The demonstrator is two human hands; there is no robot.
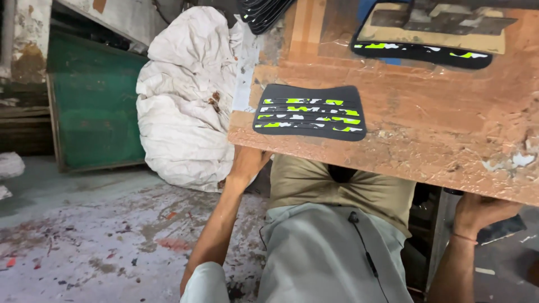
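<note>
A worn brown worktable (426, 112) fills the upper right. On its near left corner lies a black rubber pad (310, 112) with neon green and white patches. My left hand (246, 164) reaches up under the table's left edge, its fingers hidden behind the tabletop. My right hand (482, 211) is under the right part of the table edge, curled against its underside; whether it holds anything I cannot tell. A dark flat object (502, 229) shows just beside that hand. My grey shirt and tan trousers are in view below the table.
A big stuffed white sack (185, 95) stands left of the table. Behind it leans a green board (92, 106). At the table's back sits a mould with a black and green strip (421, 53) and a stack of black pads (264, 12). The concrete floor (95, 235) is paint-stained.
</note>
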